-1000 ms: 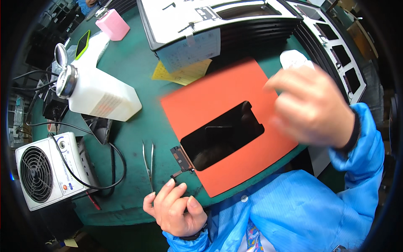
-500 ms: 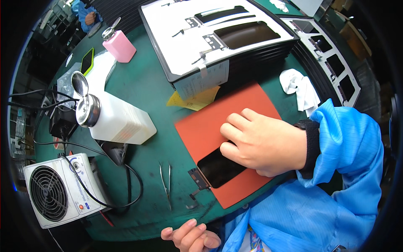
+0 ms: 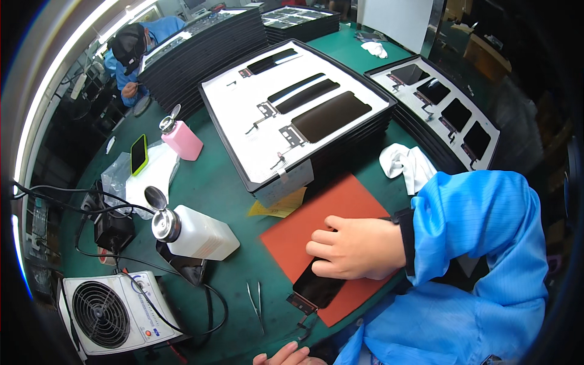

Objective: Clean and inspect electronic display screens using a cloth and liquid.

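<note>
A dark phone display panel [image 3: 319, 288] with a flex cable at its near end lies on an orange-red mat [image 3: 350, 201]. My right hand [image 3: 356, 248] rests over the panel's far part, fingers curled downward. Whatever the fingers grip, if anything, is hidden beneath them. At the lower picture edge, only the fingers of my left hand [image 3: 291, 356] show, loosely bent with nothing visible in them. Metal tweezers [image 3: 257, 309] lie on the green table left of the mat.
Beyond the mat stands a stack of black trays [image 3: 243, 161] with display panels on top; another tray [image 3: 494, 135] sits right. A white cloth [image 3: 404, 164], white pump bottle [image 3: 204, 234], pink bottle [image 3: 184, 141] and fan unit [image 3: 100, 313] surround the work area. A co-worker [image 3: 128, 55] sits far left.
The view has tilted up, bringing more of the trays and the co-worker into sight. My right hand stays over the panel, whose visible part has turned slightly. Less of my left hand shows.
</note>
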Available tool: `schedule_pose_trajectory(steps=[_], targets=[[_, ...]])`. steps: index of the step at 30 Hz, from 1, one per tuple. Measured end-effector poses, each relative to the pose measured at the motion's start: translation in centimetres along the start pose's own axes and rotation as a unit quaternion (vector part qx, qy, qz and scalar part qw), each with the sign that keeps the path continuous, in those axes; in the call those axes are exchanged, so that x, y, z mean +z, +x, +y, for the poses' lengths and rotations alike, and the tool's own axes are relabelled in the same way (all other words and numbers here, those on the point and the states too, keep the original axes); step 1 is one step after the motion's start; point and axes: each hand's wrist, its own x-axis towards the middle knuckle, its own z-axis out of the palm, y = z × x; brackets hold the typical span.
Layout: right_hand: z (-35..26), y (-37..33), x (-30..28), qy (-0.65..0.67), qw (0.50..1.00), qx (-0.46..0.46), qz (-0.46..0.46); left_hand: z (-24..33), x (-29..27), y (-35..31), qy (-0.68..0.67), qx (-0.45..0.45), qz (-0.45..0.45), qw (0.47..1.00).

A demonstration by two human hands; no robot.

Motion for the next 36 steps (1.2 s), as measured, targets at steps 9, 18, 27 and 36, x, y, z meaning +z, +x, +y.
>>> schedule_pose_trajectory(steps=[9, 18, 27, 36], targets=[[-0.4, -0.5, -0.5, -0.026, 1.000, -0.004, 0.011, -3.9, -0.4, -1.6, -0.031, 0.124, -0.013, 0.992], [7.7, -6.7, -11.5, 0.036, 0.982, 0.056, 0.178, -4.9, -2.9, -1.9, -0.062, 0.156, -0.119, 0.979], [27.8, -0.6, -11.5, 0.104, 0.944, 0.307, 0.066, -0.8, 0.1, -1.0, -0.049, 0.010, -0.016, 0.999], [32.9, 4.4, -9.2, 0.056, 0.940, 0.332, -0.064, -3.8, 1.0, 0.4, -0.046, 0.048, -0.100, 0.993]])
